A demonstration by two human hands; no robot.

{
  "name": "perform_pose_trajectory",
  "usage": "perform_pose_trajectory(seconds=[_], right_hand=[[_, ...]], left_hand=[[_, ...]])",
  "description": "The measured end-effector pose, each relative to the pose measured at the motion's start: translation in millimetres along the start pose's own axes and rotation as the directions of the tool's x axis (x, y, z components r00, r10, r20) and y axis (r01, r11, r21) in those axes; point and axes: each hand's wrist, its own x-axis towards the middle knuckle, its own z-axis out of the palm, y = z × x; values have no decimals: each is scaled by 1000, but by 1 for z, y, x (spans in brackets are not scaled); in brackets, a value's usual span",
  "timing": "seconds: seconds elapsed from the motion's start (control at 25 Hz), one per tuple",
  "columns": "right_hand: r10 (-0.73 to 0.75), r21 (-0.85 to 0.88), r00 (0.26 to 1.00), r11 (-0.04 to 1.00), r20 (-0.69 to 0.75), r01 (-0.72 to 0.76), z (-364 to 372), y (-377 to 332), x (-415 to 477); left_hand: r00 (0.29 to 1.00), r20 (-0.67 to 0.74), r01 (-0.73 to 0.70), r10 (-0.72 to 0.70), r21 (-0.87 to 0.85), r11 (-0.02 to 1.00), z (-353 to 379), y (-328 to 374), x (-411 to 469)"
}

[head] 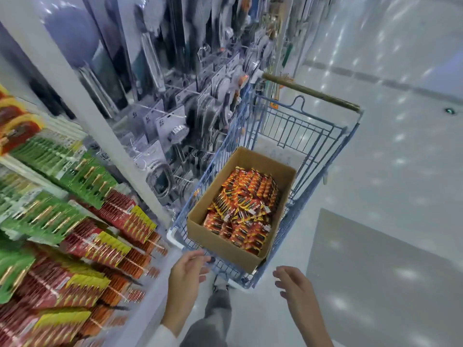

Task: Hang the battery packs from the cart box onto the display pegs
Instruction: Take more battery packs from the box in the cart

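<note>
Both hands empty. Left hand point(186, 271) fingers loosely curled by near rim of cart point(295, 126), contact unclear. Right hand point(294, 284) relaxed, spread, at 5 o'clock of box point(220, 236). Battery packs point(243, 209) heaped loose in box, 12 o'clock from hands. Display pegs point(100, 236) at 9 o'clock, crowded.

Risks:
- handful grabbed from jumble sheds packs
- nudged cart likely rolls away
- full pegs leave little room, so pack may slip off tip

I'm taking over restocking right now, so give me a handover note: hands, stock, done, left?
Left hand: open, empty, by the near rim of the blue wire cart.
Right hand: open, empty, beside the cart's near corner.
Orange-red battery packs: heaped in the brown cardboard box in the cart.
Done: no pack in hand yet.
Left: lift packs and hang them on the left-hand peg display.
</note>
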Motion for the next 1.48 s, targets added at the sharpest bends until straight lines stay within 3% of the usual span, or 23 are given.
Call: perform_pose_trajectory(seconds=[0.24,0.44,0.64,0.8,1.04,1.32,1.48], right_hand=[[92,21,995,996,-37,-91,17,-49,62],[126,49,990,991,-65,-123,30,-60,98],[177,56,984,983,-4,-177,33,-61,132],[218,33,976,975,7,-219,26,-60,160],[287,50,958,957,16,-287,13,-65,201],[278,61,960,958,43,-280,9,-73,234],[323,93,942,939,88,-330,17,-89,249]], left_hand=[[979,164,99,-124,154,983,53,30,134],[933,88,328,-350,198,924,96,32,236],[827,32,538,-561,246,806,131,-10,305],[919,-88,388,-384,368,845,162,-16,330],[989,-27,143,-147,456,879,242,32,370],[977,-121,214,-176,562,799,298,19,424],[963,-168,267,-210,479,836,289,25,420]])
